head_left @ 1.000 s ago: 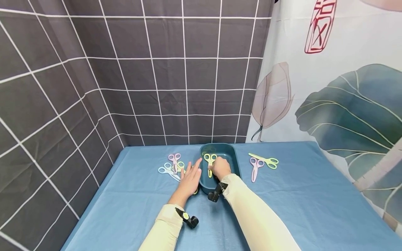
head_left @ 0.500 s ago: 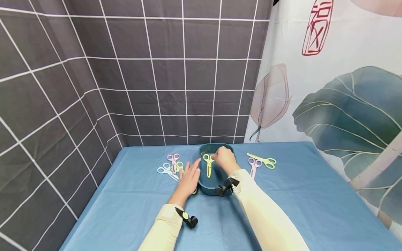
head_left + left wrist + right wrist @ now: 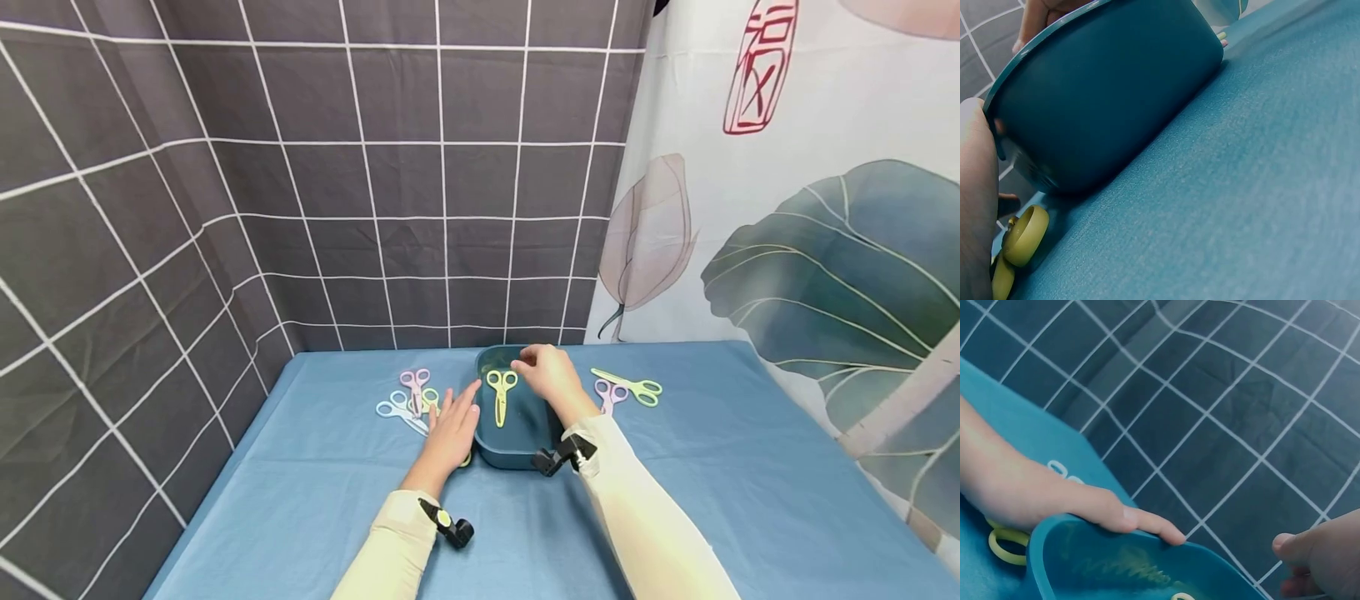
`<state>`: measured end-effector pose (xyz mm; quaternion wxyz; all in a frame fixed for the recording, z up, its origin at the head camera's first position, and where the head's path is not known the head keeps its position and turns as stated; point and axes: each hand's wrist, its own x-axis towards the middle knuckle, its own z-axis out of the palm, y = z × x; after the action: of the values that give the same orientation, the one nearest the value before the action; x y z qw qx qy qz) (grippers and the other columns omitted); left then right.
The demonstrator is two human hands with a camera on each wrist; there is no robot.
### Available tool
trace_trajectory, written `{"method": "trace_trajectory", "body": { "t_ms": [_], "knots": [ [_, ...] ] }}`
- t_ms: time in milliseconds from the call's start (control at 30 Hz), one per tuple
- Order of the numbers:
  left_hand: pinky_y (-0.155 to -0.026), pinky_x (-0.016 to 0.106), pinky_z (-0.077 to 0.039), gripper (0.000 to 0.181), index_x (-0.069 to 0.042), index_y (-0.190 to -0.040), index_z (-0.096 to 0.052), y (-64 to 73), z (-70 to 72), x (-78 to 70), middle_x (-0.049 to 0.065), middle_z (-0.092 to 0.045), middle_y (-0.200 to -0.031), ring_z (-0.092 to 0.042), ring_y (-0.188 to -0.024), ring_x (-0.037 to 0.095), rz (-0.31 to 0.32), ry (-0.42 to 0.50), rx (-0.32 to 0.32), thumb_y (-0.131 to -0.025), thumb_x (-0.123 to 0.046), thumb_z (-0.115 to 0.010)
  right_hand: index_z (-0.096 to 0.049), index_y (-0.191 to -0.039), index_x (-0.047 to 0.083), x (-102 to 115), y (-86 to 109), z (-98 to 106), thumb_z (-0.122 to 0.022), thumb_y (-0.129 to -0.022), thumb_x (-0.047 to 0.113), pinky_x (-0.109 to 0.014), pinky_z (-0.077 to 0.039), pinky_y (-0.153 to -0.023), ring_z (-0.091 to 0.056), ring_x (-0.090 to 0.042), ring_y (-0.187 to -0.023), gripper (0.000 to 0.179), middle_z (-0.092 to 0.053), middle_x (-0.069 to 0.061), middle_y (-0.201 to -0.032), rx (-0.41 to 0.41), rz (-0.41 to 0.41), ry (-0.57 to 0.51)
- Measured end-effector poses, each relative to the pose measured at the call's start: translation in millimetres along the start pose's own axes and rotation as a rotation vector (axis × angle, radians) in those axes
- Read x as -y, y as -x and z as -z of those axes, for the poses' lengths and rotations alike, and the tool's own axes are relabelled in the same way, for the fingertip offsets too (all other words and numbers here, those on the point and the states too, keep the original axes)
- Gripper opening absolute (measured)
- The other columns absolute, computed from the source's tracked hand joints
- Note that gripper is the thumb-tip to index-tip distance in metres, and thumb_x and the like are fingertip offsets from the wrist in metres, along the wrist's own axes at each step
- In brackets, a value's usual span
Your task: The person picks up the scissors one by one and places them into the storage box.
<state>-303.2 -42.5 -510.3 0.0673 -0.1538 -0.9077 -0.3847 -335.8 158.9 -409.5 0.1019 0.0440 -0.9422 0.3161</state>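
Note:
A pair of yellow scissors (image 3: 501,410) lies inside the dark teal box (image 3: 510,460), handles toward the far end. My left hand (image 3: 452,429) rests along the box's left rim with its fingers extended. Beneath that hand, another yellow pair of scissors (image 3: 1030,236) pokes out beside the box, mostly hidden. Over the box's far right part is my right hand (image 3: 552,383), its fingers loosely bent and nothing held. The right wrist view shows its thumb apart from the bent fingers.
Left of the box, pink scissors (image 3: 417,400) overlap light blue scissors (image 3: 415,422) and a yellow pair. To the right, yellow-green scissors (image 3: 641,388) lie across the handles of pink scissors (image 3: 609,400). A gridded grey cloth (image 3: 480,192) hangs behind the blue table.
My right hand has let go of the yellow scissors in the box and moved up and to the right. The left hand has stayed at the rim.

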Motion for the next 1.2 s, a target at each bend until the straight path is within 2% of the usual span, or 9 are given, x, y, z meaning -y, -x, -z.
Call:
{"method": "trace_trajectory", "body": {
  "t_ms": [233,467,633,967,1200],
  "knots": [
    [-0.119,0.065,0.001,0.048,-0.026,-0.158,-0.036,-0.2,0.3,0.5,0.005,-0.040,-0.160,-0.015,-0.154,0.038,0.002,-0.003,-0.005,-0.111,-0.031,-0.030,-0.066,-0.131,0.002,-17.8,7.4,5.9,-0.067,-0.098,0.027,-0.051,-0.049,-0.100,-0.064,-0.035,-0.117,0.042,-0.069,-0.016,-0.126,-0.072,0.036,-0.060],
    [-0.119,0.065,0.001,0.048,-0.026,-0.158,-0.036,0.6,2.2,0.0,0.005,-0.040,-0.160,-0.016,-0.153,0.038,-0.003,-0.010,-0.012,-0.111,-0.034,-0.029,-0.063,-0.136,0.004,-43.6,19.8,10.5,-0.065,-0.099,0.028,-0.055,-0.046,-0.104,-0.059,-0.038,-0.124,0.044,-0.066,-0.016,-0.132,-0.103,-0.053,-0.096],
    [-0.120,0.064,0.001,0.049,-0.028,-0.159,-0.034,-0.1,1.3,1.2,0.003,-0.037,-0.161,-0.013,-0.154,0.037,0.001,-0.011,0.006,-0.111,-0.036,-0.027,-0.060,-0.138,0.001,-57.7,26.4,14.6,-0.062,-0.100,0.026,-0.056,-0.044,-0.106,-0.056,-0.039,-0.128,0.045,-0.063,-0.019,-0.136,-0.107,-0.093,-0.112],
    [-0.120,0.063,0.002,0.049,-0.028,-0.159,-0.033,2.8,-0.2,2.6,0.001,-0.036,-0.162,-0.012,-0.154,0.035,0.010,-0.015,0.017,-0.111,-0.037,-0.026,-0.061,-0.134,-0.004,-89.3,41.0,14.9,-0.061,-0.100,0.021,-0.055,-0.045,-0.104,-0.058,-0.043,-0.123,0.042,-0.063,-0.026,-0.132,-0.161,-0.147,-0.156],
    [-0.119,0.064,0.001,0.049,-0.028,-0.159,-0.034,1.7,0.9,2.5,0.003,-0.037,-0.161,-0.014,-0.154,0.038,0.002,-0.009,0.010,-0.111,-0.035,-0.027,-0.061,-0.133,-0.006,-101.2,42.0,22.3,-0.061,-0.099,0.020,-0.057,-0.043,-0.105,-0.058,-0.045,-0.122,0.043,-0.064,-0.027,-0.129,-0.165,-0.191,-0.124]
  ]
}}
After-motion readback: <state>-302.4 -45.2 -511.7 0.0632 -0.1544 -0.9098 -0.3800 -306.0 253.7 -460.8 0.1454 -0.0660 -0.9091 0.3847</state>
